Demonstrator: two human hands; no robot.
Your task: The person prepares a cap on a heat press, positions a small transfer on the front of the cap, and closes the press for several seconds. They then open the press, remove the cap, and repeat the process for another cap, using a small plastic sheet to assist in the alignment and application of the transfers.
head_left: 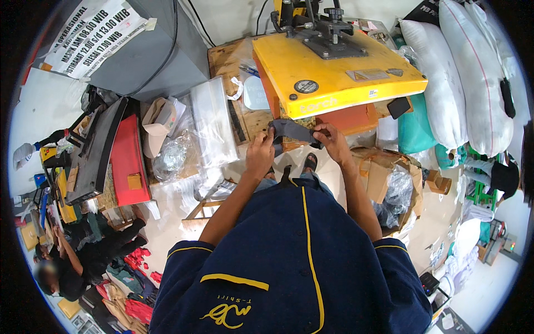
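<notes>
A dark grey strip of cloth (293, 130) is stretched between my two hands, just in front of a yellow heat press (339, 69). Its left end is pinched between the thumb and fingers of my left hand (260, 150). At the other end my right hand (334, 142) grips it in the same way, and a darker bit of it hangs below those fingers. Behind the cloth, under the yellow upper plate, part of the orange-red lower side of the press (356, 120) shows. What kind of piece the cloth is, I cannot make out.
Clear plastic sheets (214, 119) lie left of the press beside a second, red-and-black press (127, 161). An open carton (364, 178) with plastic stands at my right. White sacks (439, 83) lean behind it. People are at far left and far right.
</notes>
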